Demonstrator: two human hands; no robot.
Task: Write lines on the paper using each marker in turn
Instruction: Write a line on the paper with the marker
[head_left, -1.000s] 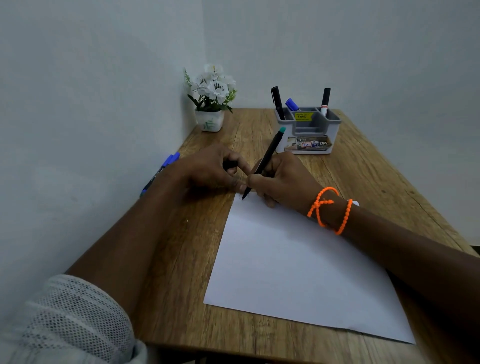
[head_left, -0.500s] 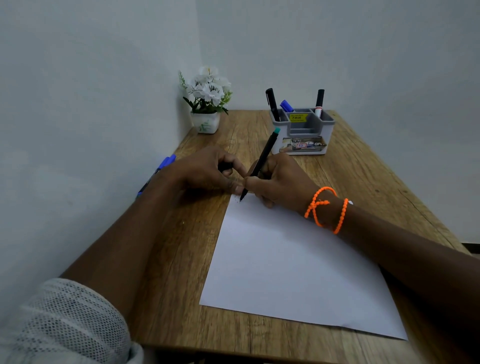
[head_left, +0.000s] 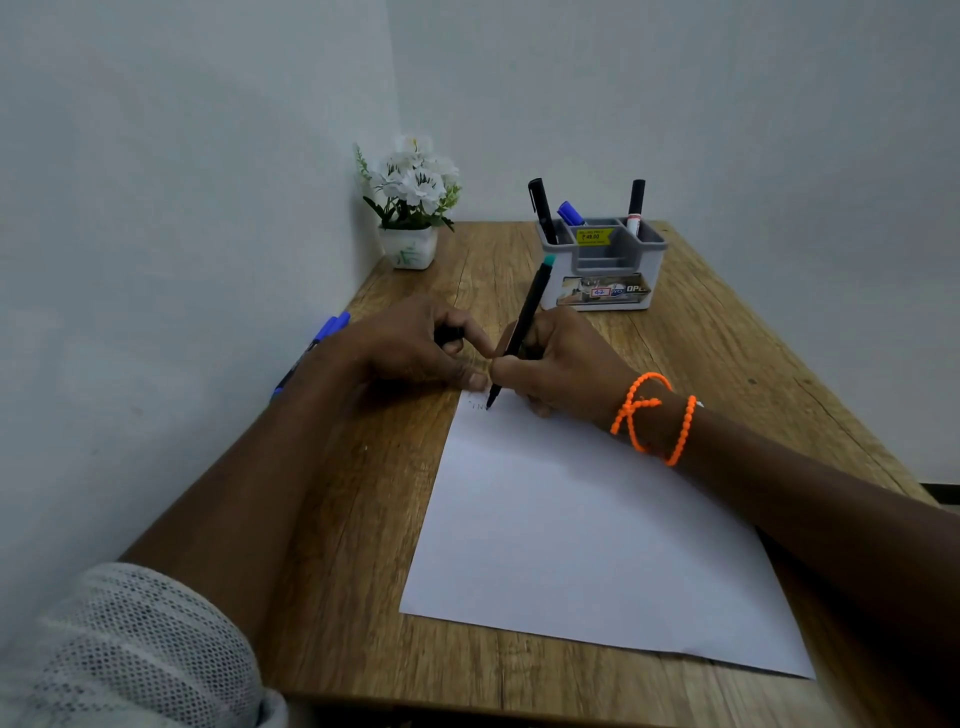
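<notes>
Currently, the right hand (head_left: 561, 364) grips one black marker (head_left: 519, 332), tip touching one white paper (head_left: 597, 545) on the tabletop (head_left: 363, 519). Left hand (head_left: 405, 348) holds its cap (head_left: 449, 334). Three markers (head_left: 542, 210) stand in one organizer (head_left: 602, 265).

Marker tip: the black marker (head_left: 521, 327) in the right hand (head_left: 563, 364) is now touching the paper (head_left: 587, 535) at its far left corner, where earlier it was hanging just above the edge.
Marks: faint small strokes are now showing on the paper just left of the tip, under the left hand (head_left: 410, 345) fingertips; a second ago that corner was blank.
Right hand: it is easing slightly onto the sheet.
</notes>
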